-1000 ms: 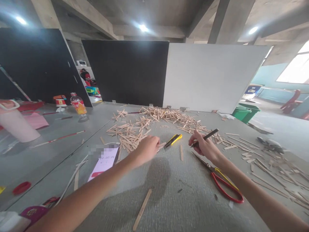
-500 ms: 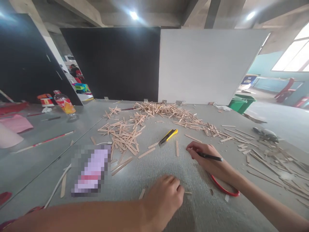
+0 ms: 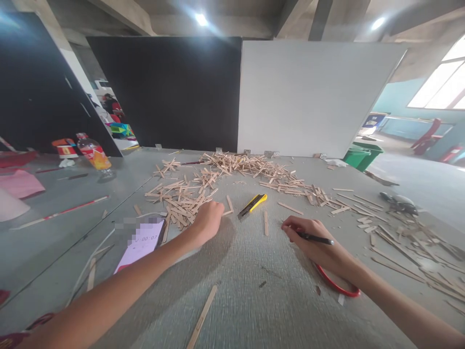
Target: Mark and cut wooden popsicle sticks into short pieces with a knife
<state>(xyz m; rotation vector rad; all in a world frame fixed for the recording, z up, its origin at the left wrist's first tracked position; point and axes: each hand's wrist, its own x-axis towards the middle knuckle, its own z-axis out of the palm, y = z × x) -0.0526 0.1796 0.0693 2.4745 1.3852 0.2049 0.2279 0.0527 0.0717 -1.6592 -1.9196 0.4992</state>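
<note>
Sticks [image 3: 185, 211] of pale wood are heaped in a loose arc across the far part of the grey table [image 3: 250, 271], and the near left end of that heap is reached by the left hand [image 3: 209, 220]. Its fingers are curled downward and turned away from view, so it cannot be told whether anything is pinched between them; two sticks are seen just beside the fingertips. In the right hand [image 3: 311, 227], a black pen [image 3: 319, 239] is held by closed fingers, its rear end pointed to the right. A red loop [image 3: 337, 286] is partly covered by the right wrist. Between the hands, a yellow and black cutter [image 3: 253, 206] is laid at a slant, with a single stick [image 3: 266, 224] placed just beside it. A phone [image 3: 141, 240] with a lit screen is partly hidden by the left forearm. Nearer the front edge of view, another stick [image 3: 202, 317] is left lying alone. Farther left, a bottle [image 3: 93, 154] with a red and orange label is stood on the table.
</note>
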